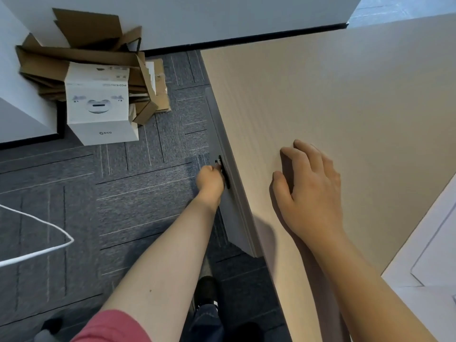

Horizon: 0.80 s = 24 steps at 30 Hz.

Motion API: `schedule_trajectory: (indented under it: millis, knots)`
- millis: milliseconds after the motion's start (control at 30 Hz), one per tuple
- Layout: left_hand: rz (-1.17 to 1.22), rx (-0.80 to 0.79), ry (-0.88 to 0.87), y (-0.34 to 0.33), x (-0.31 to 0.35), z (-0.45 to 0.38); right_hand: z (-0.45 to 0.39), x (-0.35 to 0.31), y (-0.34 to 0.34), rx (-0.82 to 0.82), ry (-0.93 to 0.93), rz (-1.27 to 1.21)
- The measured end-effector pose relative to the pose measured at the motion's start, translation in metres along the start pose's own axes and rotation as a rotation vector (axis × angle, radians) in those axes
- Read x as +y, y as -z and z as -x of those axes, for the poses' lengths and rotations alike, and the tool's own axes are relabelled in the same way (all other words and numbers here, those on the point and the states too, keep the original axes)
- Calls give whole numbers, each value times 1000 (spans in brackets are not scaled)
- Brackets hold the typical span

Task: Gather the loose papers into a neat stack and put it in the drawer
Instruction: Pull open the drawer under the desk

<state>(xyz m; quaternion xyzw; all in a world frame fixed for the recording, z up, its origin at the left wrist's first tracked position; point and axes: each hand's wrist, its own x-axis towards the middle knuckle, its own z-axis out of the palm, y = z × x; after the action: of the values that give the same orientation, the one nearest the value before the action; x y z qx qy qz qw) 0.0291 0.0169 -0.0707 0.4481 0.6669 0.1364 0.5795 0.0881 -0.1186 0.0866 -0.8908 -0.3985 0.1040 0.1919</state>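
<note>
My left hand (210,180) reaches down beside the desk edge, its fingers closed around the black handle (225,172) of the grey drawer front (230,218). The drawer front sits close against the desk side. Flat on the light wooden desk top (333,95) rests my right hand (311,191), fingers spread and holding nothing. White papers (434,262) lie at the desk's right edge, partly cut off by the frame.
A white product box (98,107) stands on a pile of flattened cardboard (81,53) on the grey carpet at the left. A white cable (37,243) loops over the floor at far left. My shoe (206,290) shows below the drawer.
</note>
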Motion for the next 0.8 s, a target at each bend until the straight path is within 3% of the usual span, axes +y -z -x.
schedule_trajectory:
  millis: [233, 433, 567, 700, 800]
  knots:
    - [51, 4, -14, 38, -10, -3, 0, 0, 1, -3, 10, 1]
    - [177, 13, 77, 85, -5, 21, 3, -7, 5, -60, 1, 54]
    - [-27, -10, -110, 84, -17, 81, 15, -19, 8, -140, 22, 113]
    - [-511, -48, -264, 85, -44, 119, 35, -23, 10, -190, 76, 108]
    - [-720, -15, -317, 90, -49, 124, 44, -20, 12, -200, 100, 115]
